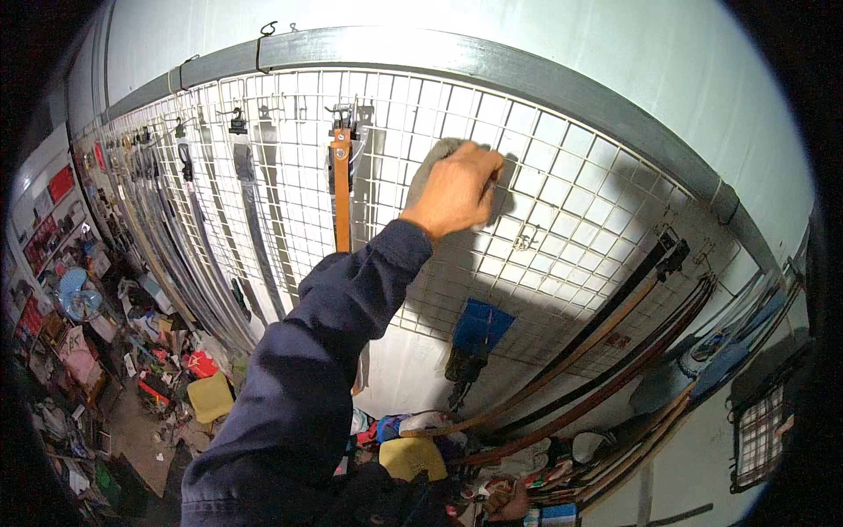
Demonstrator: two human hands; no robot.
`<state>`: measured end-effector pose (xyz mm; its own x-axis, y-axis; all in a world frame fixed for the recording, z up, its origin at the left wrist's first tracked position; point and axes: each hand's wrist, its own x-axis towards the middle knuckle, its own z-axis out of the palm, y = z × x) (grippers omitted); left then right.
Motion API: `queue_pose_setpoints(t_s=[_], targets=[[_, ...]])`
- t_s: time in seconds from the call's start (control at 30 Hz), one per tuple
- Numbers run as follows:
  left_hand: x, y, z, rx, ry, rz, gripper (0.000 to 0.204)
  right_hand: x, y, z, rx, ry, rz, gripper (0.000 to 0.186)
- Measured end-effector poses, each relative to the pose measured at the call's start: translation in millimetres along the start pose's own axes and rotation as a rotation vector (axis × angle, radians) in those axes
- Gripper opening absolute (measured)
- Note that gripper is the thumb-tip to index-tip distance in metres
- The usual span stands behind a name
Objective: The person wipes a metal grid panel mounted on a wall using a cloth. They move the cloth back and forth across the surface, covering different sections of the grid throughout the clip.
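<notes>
My left hand (457, 186) is raised to a white wire grid panel (562, 189) on the wall, its fingers curled closed. A grey, rag-like cloth (428, 169) shows at its left edge, pressed between the hand and the wires. Left of the hand, a tan belt (342, 193) hangs from a black clip. Below, a blue packet (481, 325) hangs near the panel's lower edge. Low in the view is my right hand (511, 504), small and partly hidden, with fingers bent round something I cannot make out.
Several belts (250, 211) in clear sleeves hang along the left of the panel. Dark and brown belts (606, 378) hang at the right. Below lie heaped goods and a yellow stool seat (413, 458). A blue fan (77, 294) stands at the far left.
</notes>
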<state>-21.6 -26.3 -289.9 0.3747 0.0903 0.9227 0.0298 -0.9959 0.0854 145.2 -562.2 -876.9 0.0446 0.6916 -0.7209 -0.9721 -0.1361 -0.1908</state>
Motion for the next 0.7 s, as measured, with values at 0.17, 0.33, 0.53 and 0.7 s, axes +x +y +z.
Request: queue_pose_setpoints(t_s=[0.17, 0.33, 0.53, 0.7], targets=[[-7.9, 8.2, -14.5, -0.061, -0.007, -0.014, 0.019, -18.6, 7.0, 35.1, 0.091, -0.439, -0.100, 0.066], [47.1, 17.4, -40.4, 0.018, 0.397, 0.261, 0.017, -29.0, 14.5, 54.6, 0.087, -0.614, -0.080, 0.061], [43.1, 10.0, -15.3, 0.037, 0.111, 0.111, 0.016, -57.0, 33.5, 87.9, -0.020, -0.306, -0.142, 0.059], [-12.6, 9.3, 3.3, -0.132, 0.056, 0.002, 0.021, -59.9, 38.5, 98.9, 0.066, -0.655, 0.049, 0.059]])
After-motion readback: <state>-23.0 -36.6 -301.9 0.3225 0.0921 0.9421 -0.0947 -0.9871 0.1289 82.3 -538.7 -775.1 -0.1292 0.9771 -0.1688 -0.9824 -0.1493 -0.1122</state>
